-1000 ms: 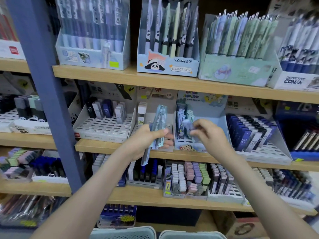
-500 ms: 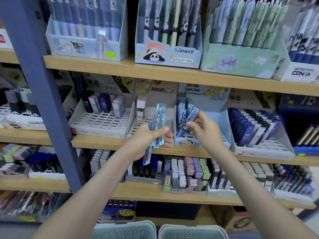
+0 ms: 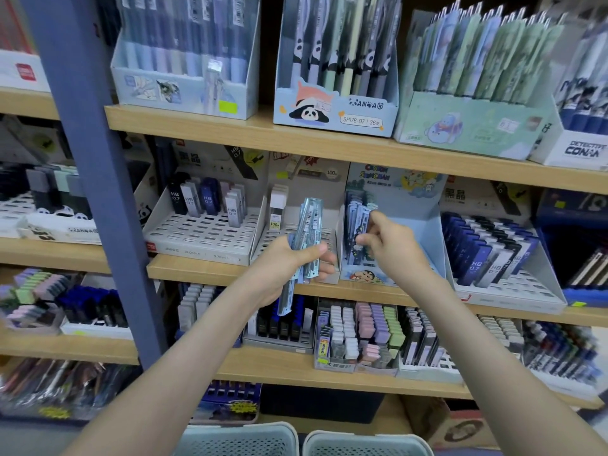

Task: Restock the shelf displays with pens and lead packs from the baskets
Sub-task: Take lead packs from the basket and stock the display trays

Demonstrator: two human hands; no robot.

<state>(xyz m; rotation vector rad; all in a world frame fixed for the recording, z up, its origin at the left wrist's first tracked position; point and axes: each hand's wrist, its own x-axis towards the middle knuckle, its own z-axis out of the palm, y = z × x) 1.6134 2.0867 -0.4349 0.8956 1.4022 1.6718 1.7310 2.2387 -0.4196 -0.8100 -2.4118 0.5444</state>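
Left hand [image 3: 286,268] is in front of the middle shelf [image 3: 197,269], fingers and thumb wrapped round a bundle of clear-blue lead packs [image 3: 309,225], near upright. Right hand [image 3: 394,248] is at the cartoon display box [image 3: 424,225], thumb and forefinger curled against the row of packs [image 3: 357,218] on its left side. Can't tell if it's an actual pinch. Two baskets [image 3: 240,441] at bottom edge.

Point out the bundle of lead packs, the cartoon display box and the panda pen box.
bundle of lead packs [image 3: 311,213], head view, upper end
cartoon display box [image 3: 427,222], head view, bare inner wall
panda pen box [image 3: 335,111], head view, printed front panel
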